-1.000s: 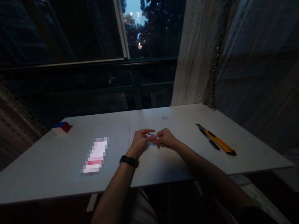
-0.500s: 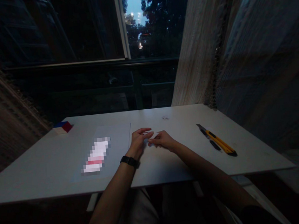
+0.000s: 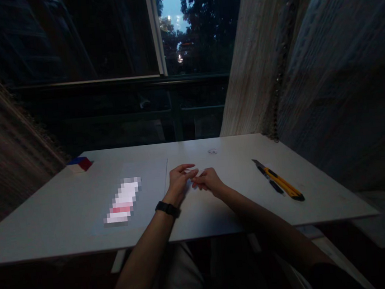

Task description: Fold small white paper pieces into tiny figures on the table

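Note:
Over the middle of the white table, my left hand (image 3: pixel 180 182) and my right hand (image 3: pixel 210 180) meet at the fingertips. Between them shows a small, thin whitish piece (image 3: pixel 200 173), perhaps paper; its exact kind is too small and dim to tell. My left thumb and fingers close on its left side, the index finger reaching out along the top. On the right, my thumb and fingertips pinch the other end, with the remaining fingers curled below. A dark watch (image 3: pixel 167 208) is on my left wrist.
The white table (image 3: pixel 207 222) carries a paper sheet (image 3: pixel 154 171) with a blurred-out patch (image 3: pixel 124 198) at left. A colored cube (image 3: pixel 79 164) sits at the far left. Beyond my hands lies a small white scrap (image 3: pixel 212 151). To the right are a yellow utility knife (image 3: pixel 285 184) and a black pen-like object (image 3: pixel 275 185).
My right hand has shifted slightly left and its fingers have turned a little. More of the whitish piece shows between the hands. The left hand is almost unmoved.

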